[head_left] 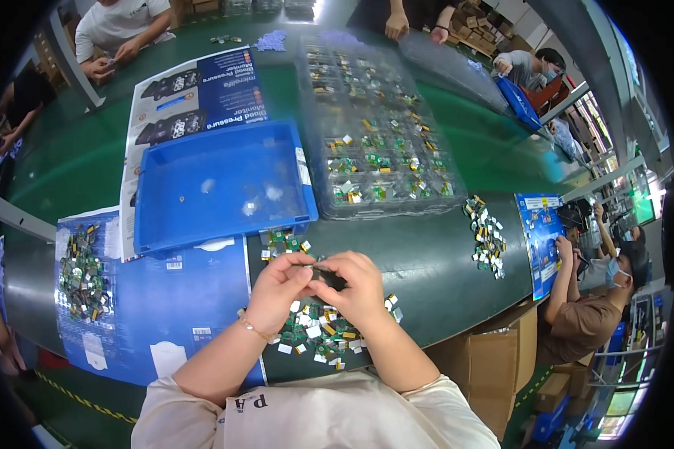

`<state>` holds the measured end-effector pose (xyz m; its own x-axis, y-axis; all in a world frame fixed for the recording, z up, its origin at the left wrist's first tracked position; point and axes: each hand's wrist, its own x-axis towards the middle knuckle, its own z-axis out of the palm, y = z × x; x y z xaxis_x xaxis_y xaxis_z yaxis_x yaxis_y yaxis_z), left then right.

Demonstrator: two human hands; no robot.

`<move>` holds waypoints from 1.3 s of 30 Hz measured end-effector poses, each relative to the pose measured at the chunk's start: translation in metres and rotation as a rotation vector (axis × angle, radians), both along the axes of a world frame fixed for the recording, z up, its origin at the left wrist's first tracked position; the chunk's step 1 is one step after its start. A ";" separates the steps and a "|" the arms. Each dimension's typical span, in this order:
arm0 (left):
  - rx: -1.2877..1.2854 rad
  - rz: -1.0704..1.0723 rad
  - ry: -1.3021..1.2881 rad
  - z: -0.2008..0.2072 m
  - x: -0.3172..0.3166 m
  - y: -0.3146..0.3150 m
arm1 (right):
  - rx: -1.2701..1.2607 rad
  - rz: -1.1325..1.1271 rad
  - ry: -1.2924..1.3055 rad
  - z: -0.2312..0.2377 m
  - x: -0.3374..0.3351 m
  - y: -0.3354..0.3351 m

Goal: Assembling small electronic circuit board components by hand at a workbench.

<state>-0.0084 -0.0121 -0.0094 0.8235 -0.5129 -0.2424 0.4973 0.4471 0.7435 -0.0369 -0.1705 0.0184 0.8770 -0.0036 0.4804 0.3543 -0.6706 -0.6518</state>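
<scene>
Both hands meet in front of my chest, above a loose pile of small green circuit boards [318,333] with white and yellow parts. My left hand [277,288] has thumb and fingertips pinched together on a small dark piece [328,278]. From the other side, my right hand [358,288] grips the same piece between thumb and bent fingers. The fingers hide much of it, so its exact kind does not show. A few more boards [283,243] lie just beyond my left fingers.
Beyond my hands stand a blue plastic bin [301,161] and clear compartment trays [457,191] full of boards. More boards lie at left [84,273] on blue card [180,299] and in a heap at right [487,236]. A cardboard box [494,359] stands right; several co-workers sit around.
</scene>
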 end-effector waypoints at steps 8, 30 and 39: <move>-0.021 -0.004 -0.027 -0.005 -0.007 0.002 | -0.003 -0.027 0.009 -0.003 -0.008 0.001; -0.177 -0.145 0.087 -0.011 0.001 0.006 | 0.831 0.145 0.490 -0.003 -0.009 -0.007; -0.167 -0.210 0.180 -0.008 0.009 0.011 | 0.580 0.058 0.356 -0.008 -0.004 -0.006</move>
